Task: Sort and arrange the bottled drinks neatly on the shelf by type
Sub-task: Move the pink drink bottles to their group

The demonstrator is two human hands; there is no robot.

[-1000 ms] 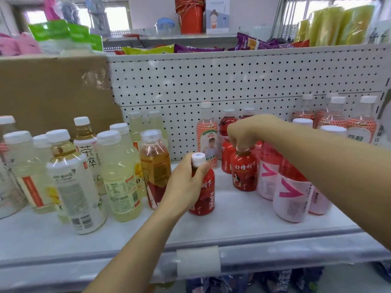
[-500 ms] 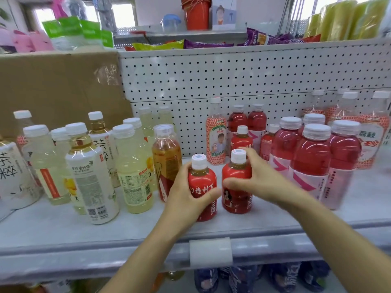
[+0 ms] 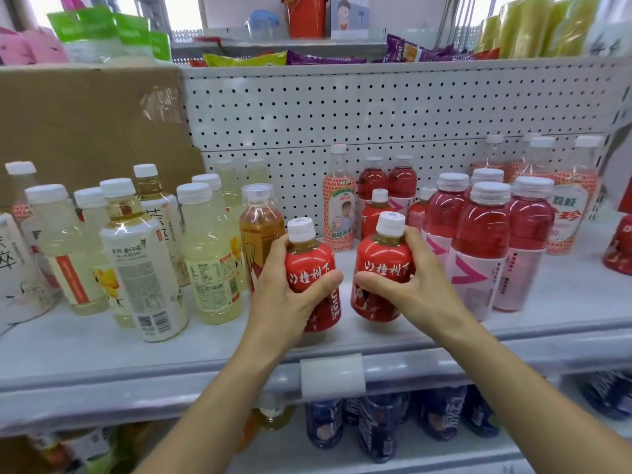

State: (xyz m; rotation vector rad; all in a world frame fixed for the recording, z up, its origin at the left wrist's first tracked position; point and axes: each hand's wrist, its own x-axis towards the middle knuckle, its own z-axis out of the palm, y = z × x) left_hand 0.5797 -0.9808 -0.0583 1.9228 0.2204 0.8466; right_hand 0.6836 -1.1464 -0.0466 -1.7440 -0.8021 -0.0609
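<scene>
Right hand (image 3: 408,287) carried red bottle (image 3: 383,263) forward beside left hand's (image 3: 282,297) twin (image 3: 307,265).

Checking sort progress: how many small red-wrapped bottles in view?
5 red bottles: one in the left hand, one in the right hand, two behind them, one cut off far right. Others may be hidden.

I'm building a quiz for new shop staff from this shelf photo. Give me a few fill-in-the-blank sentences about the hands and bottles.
1. The left hand grips a small red bottle whose cap is ___.
2. The right hand grips a second small bottle of the ___ kind.
3. The pale yellow drinks stand to the ___ of the two held bottles.
4. A brown sheet of ___ stands behind those yellow drinks.

Missing words: white; same; left; cardboard.
</scene>
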